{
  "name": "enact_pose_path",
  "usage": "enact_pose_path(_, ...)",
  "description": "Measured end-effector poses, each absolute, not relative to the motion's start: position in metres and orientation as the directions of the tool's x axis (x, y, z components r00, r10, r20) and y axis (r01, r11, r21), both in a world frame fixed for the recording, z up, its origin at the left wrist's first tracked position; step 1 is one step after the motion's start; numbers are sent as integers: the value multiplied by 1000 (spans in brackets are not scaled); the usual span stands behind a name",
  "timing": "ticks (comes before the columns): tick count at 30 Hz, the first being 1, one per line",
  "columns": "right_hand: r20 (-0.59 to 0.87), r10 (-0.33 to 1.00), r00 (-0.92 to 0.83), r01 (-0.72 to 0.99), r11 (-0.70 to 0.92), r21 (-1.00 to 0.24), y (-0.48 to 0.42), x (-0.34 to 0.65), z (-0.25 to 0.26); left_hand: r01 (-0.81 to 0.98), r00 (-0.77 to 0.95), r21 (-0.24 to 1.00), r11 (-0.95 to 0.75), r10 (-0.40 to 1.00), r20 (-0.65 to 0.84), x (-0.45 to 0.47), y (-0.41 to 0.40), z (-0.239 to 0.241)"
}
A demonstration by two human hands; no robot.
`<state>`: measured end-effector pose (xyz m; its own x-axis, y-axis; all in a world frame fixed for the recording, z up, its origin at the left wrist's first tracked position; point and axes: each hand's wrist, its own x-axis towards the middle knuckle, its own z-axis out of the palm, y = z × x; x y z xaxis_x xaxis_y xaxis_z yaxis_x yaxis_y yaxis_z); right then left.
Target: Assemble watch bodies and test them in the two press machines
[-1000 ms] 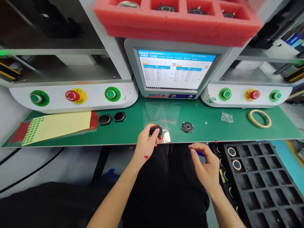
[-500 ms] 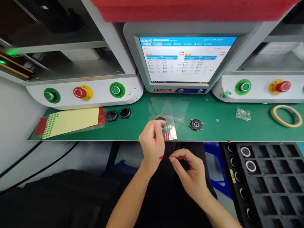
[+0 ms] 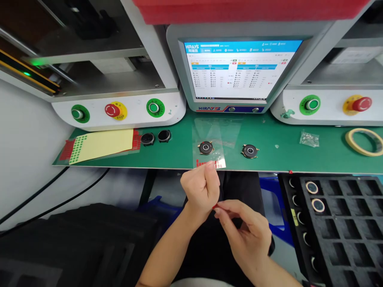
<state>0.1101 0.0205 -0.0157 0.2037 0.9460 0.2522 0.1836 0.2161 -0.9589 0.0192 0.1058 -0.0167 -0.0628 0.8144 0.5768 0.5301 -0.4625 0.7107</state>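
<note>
1. Red sticker (image 3: 215,206): thin sliver at L wrist, too small to tell long axis
2. Watch case (image 3: 206,148): dotted centre up, gold-tone lugs pointing L & R; round, dark, smooth
3. Clear sheet (image 3: 220,153): thin plastic, under watch case, red tabs (image 3: 201,163) nr front edge of green bench (image 3: 179,153)
4. R hand (image 3: 247,231): grip pinching red sticker btwn thumb & index tips
5. L hand (image 3: 202,185): fingers curled in, watch case just beyond, apart
</note>
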Motion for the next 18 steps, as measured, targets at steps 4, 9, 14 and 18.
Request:
enact_pose_path(4, 142, 967, 210, 94, 124, -988, 25, 113, -12, 576, -7, 634, -517, 772, 636, 19, 104, -17)
enact_pose_path(9, 54, 985, 161, 81, 41, -996, 31, 118, -12, 579, 12, 615, -535, 759, 650, 20, 102, -21)
enact_pose_path(14, 3, 1000, 25, 19, 2, -1000, 25, 124, -12, 453, -116, 812, -368, 879, 463, 23, 110, -25)
enact_pose_path(18, 29, 998, 62, 36, 27, -999, 34, 149, -24, 218, -199, 959, -183, 953, 227, 20, 120, -30)
